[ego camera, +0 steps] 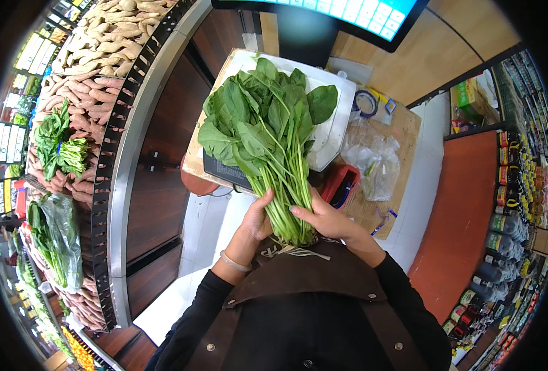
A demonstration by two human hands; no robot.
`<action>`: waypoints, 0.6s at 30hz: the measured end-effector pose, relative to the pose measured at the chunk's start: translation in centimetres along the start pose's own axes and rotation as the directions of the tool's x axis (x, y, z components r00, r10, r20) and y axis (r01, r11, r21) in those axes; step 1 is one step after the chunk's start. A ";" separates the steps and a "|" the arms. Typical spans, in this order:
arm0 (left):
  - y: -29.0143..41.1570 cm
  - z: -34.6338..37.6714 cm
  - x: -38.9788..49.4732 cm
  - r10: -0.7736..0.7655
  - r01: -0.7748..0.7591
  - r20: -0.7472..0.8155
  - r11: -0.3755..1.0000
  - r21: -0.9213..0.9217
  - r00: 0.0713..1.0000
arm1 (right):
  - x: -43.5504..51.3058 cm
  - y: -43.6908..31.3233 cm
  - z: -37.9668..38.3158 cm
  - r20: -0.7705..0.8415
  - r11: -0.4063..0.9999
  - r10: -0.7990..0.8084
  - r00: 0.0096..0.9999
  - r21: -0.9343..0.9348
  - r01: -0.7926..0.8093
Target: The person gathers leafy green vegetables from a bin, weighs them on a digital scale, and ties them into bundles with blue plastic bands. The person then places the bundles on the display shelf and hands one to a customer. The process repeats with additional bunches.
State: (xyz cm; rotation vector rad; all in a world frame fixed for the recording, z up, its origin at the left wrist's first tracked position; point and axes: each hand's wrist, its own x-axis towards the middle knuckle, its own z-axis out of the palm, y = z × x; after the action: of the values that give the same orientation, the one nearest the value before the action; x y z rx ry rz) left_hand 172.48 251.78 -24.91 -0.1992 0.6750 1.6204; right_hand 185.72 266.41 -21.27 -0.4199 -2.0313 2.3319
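A large bunch of spinach-like leafy greens [274, 134] lies between my two hands, its stem ends towards my brown apron. My left hand [258, 217] grips the stems from the left, thumb on top. From the right, my right hand [325, 215] holds the same stems, with its thumb laid across them. The leaves spread over a white tray-like platform [322, 146] on a wooden table, hiding much of it. Below the leaves on the left, a black panel [225, 172] shows in part.
Right of the tray stand a red tape dispenser [343, 183], a crumpled clear plastic bag [373, 160] and a tape roll [365, 103]. A touchscreen [348, 14] overhangs the far side. Sweet potatoes [93, 95], a tied bunch of greens [63, 148] and bagged greens [58, 241] fill the left-hand display.
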 end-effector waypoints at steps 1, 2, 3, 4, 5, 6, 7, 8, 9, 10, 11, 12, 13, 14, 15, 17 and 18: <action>-0.1 -0.4 -0.6 0.011 -0.011 0.011 0.998 0.067 1.000 | -0.8 0.5 0.7 -0.007 0.998 -0.038 0.999 -0.050 0.037; -0.3 -0.5 -0.9 -0.033 0.035 -0.036 0.997 0.064 0.999 | -1.7 0.8 1.3 0.010 0.981 -0.027 1.000 -0.192 0.028; -0.4 -0.5 -1.2 -0.057 0.060 -0.034 0.994 0.090 0.998 | -2.3 1.1 2.2 -0.019 0.945 0.087 0.996 -0.315 -0.088; -0.5 -0.4 -1.2 -0.058 0.060 -0.016 0.990 0.128 0.998 | -2.6 1.4 3.1 -0.058 0.923 0.081 0.995 -0.372 -0.097; -0.5 -0.1 -1.3 -0.083 0.082 -0.005 0.979 0.187 0.997 | -2.7 1.6 3.9 -0.110 0.880 0.169 0.979 -0.430 -0.201; -0.3 0.2 -1.0 -0.109 0.098 0.054 0.979 0.177 0.993 | -3.1 1.6 4.7 -0.188 0.857 0.136 0.973 -0.470 -0.211; -0.1 0.4 -0.8 -0.073 0.045 0.156 0.983 0.177 0.985 | -3.0 1.5 5.2 -0.217 0.824 0.046 0.975 -0.543 -0.159; 0.3 0.6 -0.6 -0.083 0.059 0.159 0.987 0.150 0.984 | -3.0 1.3 5.6 -0.242 0.774 0.004 0.970 -0.613 -0.156; 0.5 0.8 -0.4 -0.080 0.067 0.194 0.995 0.074 0.978 | -2.9 0.9 6.0 -0.273 0.724 -0.019 0.962 -0.667 -0.175; 1.0 0.8 -0.2 -0.121 0.117 0.009 0.975 0.189 0.993 | -2.7 0.4 6.3 -0.302 0.637 -0.062 0.951 -0.746 -0.195; 1.2 0.9 -0.1 -0.097 0.094 0.005 0.978 0.187 0.995 | -2.8 -0.2 6.4 -0.316 0.519 -0.182 0.931 -0.835 -0.182; 1.5 0.8 0.0 -0.102 0.103 -0.014 0.971 0.217 0.995 | -2.8 -0.8 6.6 -0.335 0.504 -0.175 0.926 -0.838 -0.208; 1.6 0.8 0.0 -0.098 0.096 -0.001 0.970 0.223 0.995 | -2.8 -1.4 6.7 -0.344 0.470 -0.237 0.909 -0.859 -0.203; 1.8 0.8 -0.1 -0.087 0.085 -0.001 0.970 0.227 0.996 | -2.9 -2.0 6.8 -0.338 0.474 -0.222 0.915 -0.857 -0.202; 1.9 0.8 -0.1 -0.102 0.101 -0.006 0.969 0.224 0.995 | -3.1 -2.4 6.8 -0.326 0.464 -0.223 0.919 -0.864 -0.194; 2.2 1.0 -0.2 -0.101 0.102 -0.014 0.977 0.185 0.995 | -4.0 -2.6 6.4 -0.281 0.621 -0.356 0.891 -0.784 0.000; 2.3 1.2 -0.3 -0.051 0.050 -0.001 0.979 0.199 0.999 | -4.6 -2.2 5.5 -0.221 0.680 -0.291 0.931 -0.733 0.039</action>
State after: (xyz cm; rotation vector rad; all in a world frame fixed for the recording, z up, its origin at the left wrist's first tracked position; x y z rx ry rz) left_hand 170.66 252.13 -23.06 -0.0658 0.8174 1.4938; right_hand 188.64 260.53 -17.61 -0.5426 -2.5818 1.1550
